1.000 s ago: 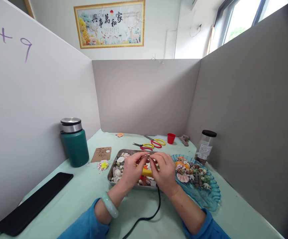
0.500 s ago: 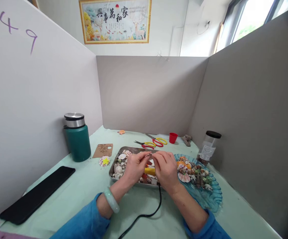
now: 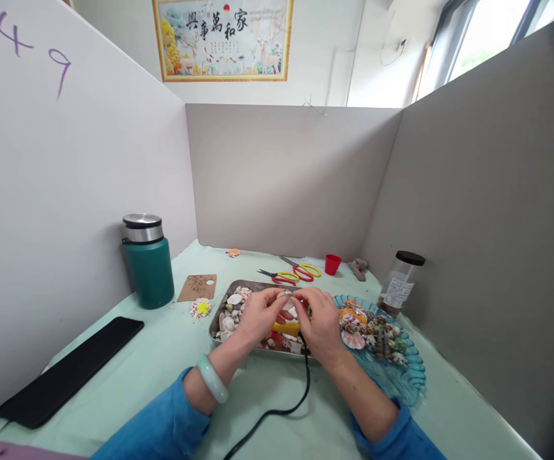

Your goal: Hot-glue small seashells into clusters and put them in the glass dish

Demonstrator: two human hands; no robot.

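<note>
Above a metal tray (image 3: pixel 213 324) of seashells (image 3: pixel 229 322), both my hands meet fingertip to fingertip. My left hand (image 3: pixel 260 314), with a pale green bangle (image 3: pixel 212 378) on its wrist, pinches a small pale shell (image 3: pixel 285 294). From the other side, the thumb and finger of my right hand (image 3: pixel 319 319) close on the same shell, most of it hidden by the fingers. Below them in the tray lies a yellow corded tool (image 3: pixel 286 328), which looks like a glue gun; its black cord (image 3: pixel 284 412) runs toward me.
To the right sits a blue glass plate (image 3: pixel 418 377) of shells, with a black-lidded jar (image 3: pixel 399 284) behind. Scissors (image 3: pixel 284 277) and a red cup (image 3: pixel 333 264) stand farther back. A green bottle (image 3: pixel 149 271), brown card (image 3: pixel 197 288), shell-and-flower piece (image 3: pixel 200 308) and black slab (image 3: pixel 73 370) lie left.
My fingers have shifted slightly around the small shell, and more of it shows. The right hand has turned a little. The cord's end near the tool has moved slightly left.
</note>
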